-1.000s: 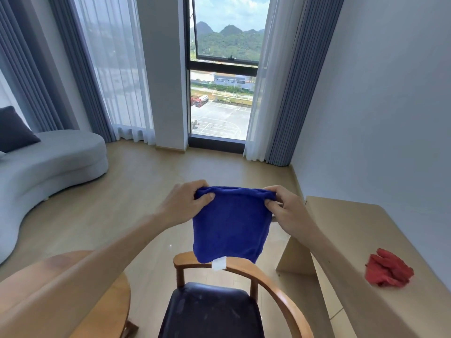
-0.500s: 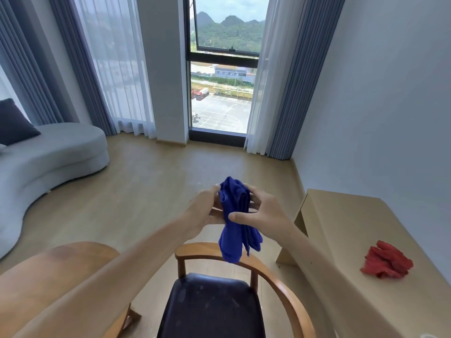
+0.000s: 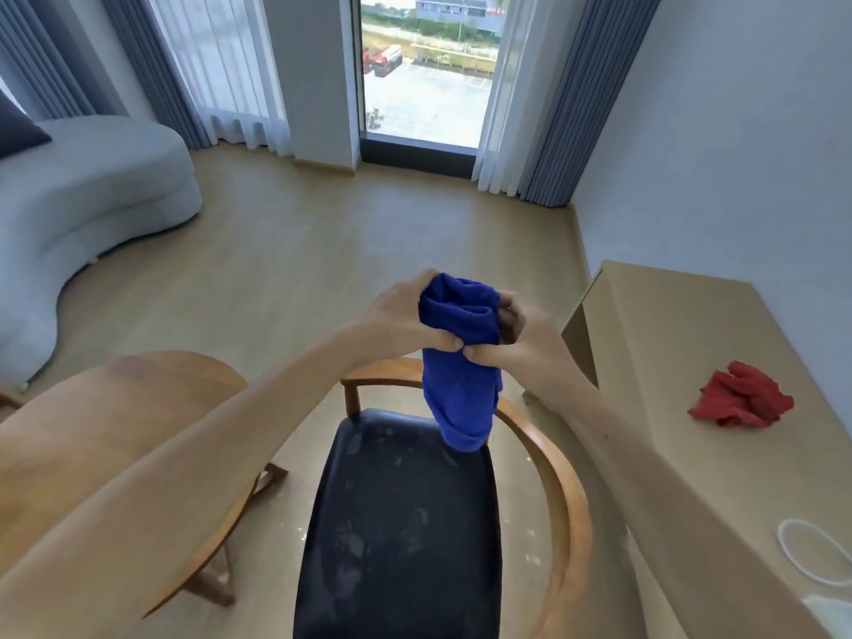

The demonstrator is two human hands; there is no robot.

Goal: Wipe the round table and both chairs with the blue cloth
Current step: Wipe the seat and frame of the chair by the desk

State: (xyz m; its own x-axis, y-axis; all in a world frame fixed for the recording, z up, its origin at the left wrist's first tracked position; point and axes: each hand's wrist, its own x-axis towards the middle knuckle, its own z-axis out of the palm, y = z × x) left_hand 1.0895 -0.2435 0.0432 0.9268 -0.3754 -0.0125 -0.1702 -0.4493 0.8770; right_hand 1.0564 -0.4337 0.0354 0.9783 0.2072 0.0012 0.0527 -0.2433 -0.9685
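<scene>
Both hands hold the blue cloth (image 3: pixel 461 357) in the air above the far edge of the chair (image 3: pixel 405 523). The left hand (image 3: pixel 405 315) grips the folded top of the cloth from the left, its fingers curled over the upper fold and its thumb pressed against the near face. The right hand (image 3: pixel 521 336) grips the same bundle from the right, its fingers (image 3: pixel 482 352) pinching the cloth at mid-height, where they meet the left thumb. The cloth is bunched into a thick fold at the top and hangs down in a narrow column, its lower end over the far right corner of the chair's dark seat; whether it touches the seat cannot be told.

The chair has a curved wooden backrest rail and a black cushion marked with pale smudges. Just left of it stands the round table (image 3: pixel 152 408), wooden, partly hidden by the left forearm. On the right a pale desk surface (image 3: pixel 682 371) runs along the wall and carries a crumpled red cloth (image 3: pixel 742 401) and, nearer, a thin white ring (image 3: pixel 811 551). A grey sofa (image 3: pixel 92 196) curves along the far left.
</scene>
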